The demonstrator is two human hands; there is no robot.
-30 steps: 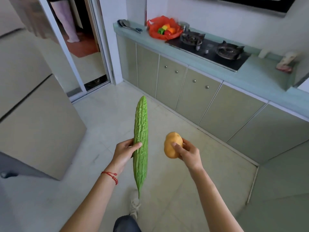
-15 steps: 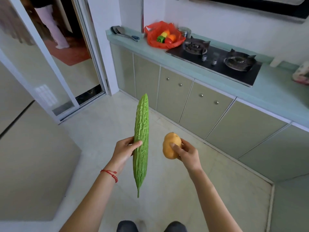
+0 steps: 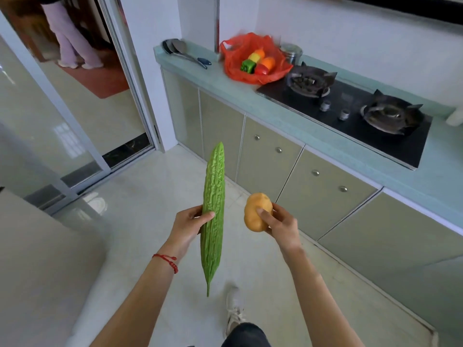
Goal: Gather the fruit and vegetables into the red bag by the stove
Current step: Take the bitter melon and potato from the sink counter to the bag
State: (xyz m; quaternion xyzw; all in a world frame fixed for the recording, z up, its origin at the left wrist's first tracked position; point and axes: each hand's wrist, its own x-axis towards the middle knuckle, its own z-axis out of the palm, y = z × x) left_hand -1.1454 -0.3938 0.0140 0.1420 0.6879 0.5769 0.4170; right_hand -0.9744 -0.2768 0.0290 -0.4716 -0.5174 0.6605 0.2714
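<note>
My left hand [image 3: 188,225] grips a long green bitter gourd [image 3: 213,209] at its middle and holds it upright, stem tip down. A yellow-brown potato [image 3: 255,212] sits in my right hand [image 3: 281,225], fingers curled round it. Both are held over the floor, well short of the counter. The red bag [image 3: 253,58] lies open on the pale green counter [image 3: 275,106], just left of the stove [image 3: 350,113]. Inside it I see a green pepper, a red one, a yellow one and an orange fruit.
Metal ladles [image 3: 180,52] lie on the counter's left end, and a steel pot [image 3: 290,52] stands behind the bag. Cabinet doors [image 3: 270,161] run under the counter. A glass sliding door [image 3: 62,116] is at left, with a person's legs [image 3: 67,38] beyond it. A beige surface [image 3: 42,259] fills the lower left.
The counter, bag and stove have come closer and larger in view as I walk toward them. Both hands keep the same hold on the gourd and the potato.
</note>
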